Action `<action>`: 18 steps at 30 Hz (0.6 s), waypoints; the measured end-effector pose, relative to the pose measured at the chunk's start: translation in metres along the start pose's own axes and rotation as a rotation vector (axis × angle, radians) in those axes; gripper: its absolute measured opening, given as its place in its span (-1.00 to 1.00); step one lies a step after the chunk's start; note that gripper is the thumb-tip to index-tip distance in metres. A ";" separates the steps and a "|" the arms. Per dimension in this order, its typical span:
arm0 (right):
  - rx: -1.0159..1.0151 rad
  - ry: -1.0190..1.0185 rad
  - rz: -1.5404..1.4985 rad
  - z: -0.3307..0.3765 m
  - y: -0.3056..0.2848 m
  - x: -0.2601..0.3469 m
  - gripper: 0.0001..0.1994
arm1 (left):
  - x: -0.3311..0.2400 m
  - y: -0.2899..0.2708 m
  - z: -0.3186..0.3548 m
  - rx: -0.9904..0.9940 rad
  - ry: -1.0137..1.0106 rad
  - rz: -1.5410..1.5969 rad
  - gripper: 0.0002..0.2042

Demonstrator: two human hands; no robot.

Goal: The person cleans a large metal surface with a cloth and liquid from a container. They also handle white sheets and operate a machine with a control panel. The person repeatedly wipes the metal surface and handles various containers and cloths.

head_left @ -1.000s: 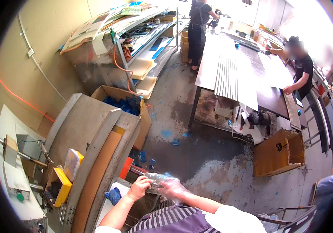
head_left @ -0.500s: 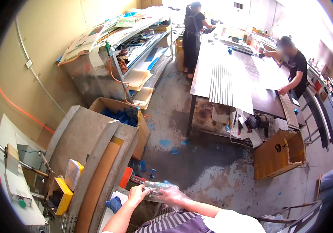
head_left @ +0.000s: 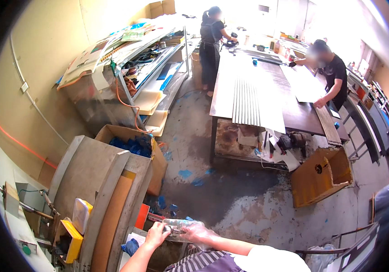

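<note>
Low in the picture, my left hand [head_left: 157, 234] pinches the left end of a clear, bottle-shaped container [head_left: 183, 222] lying on its side. My right hand [head_left: 197, 234], which seems to wear a thin see-through glove, grips the container from the near side toward its right end. What the container holds is too small to make out. Beside my left wrist lies a crumpled blue cloth or film [head_left: 130, 246] on a white sheet. A red panel [head_left: 142, 216] stands just beyond my left hand.
To my left is a large machine with a curved grey top [head_left: 90, 163], with a yellow box [head_left: 72, 240] on it. Behind it stands a carton of blue scraps [head_left: 158, 168]. Two people work at a long table [head_left: 222, 100]. Another carton [head_left: 310, 186] sits on the stained floor.
The view has turned slightly, so the room sits further left in it. Both hands keep their hold on the clear container, and the fingers have shifted only a little.
</note>
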State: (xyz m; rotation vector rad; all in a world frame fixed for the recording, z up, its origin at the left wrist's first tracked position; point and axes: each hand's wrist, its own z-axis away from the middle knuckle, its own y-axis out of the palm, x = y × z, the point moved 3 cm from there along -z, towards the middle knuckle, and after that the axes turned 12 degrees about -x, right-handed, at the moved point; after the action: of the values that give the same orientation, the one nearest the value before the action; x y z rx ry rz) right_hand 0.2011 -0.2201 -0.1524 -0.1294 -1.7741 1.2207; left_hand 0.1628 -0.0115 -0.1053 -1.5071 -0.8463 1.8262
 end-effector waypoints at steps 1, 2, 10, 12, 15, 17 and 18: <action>0.012 0.015 -0.027 -0.002 -0.002 0.003 -0.59 | 0.005 0.002 0.001 0.000 0.202 -0.040 -0.59; 0.025 0.029 -0.055 -0.004 -0.004 0.006 -0.59 | 0.018 0.007 0.002 0.001 0.403 -0.080 -0.58; 0.033 0.082 -0.115 -0.004 -0.003 0.002 -0.56 | 0.003 -0.002 0.001 0.036 -0.060 -0.111 -0.51; 0.097 0.119 -0.076 -0.004 -0.006 0.005 -0.56 | 0.003 -0.002 0.003 0.042 0.272 -0.107 -0.48; 0.120 0.108 -0.057 -0.005 -0.004 0.006 -0.56 | 0.001 -0.002 0.003 -0.026 0.447 -0.084 -0.43; 0.032 0.069 -0.079 -0.003 0.000 0.003 -0.56 | 0.008 0.000 -0.009 0.052 0.069 -0.099 -0.44; -0.005 0.053 -0.090 -0.002 -0.002 0.005 -0.55 | 0.011 0.003 -0.011 0.093 -0.124 -0.100 -0.45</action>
State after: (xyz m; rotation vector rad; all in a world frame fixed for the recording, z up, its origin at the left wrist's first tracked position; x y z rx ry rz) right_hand 0.2003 -0.2172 -0.1476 -0.0823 -1.7190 1.1387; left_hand 0.1717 -0.0039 -0.1158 -1.2821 -0.8663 1.8740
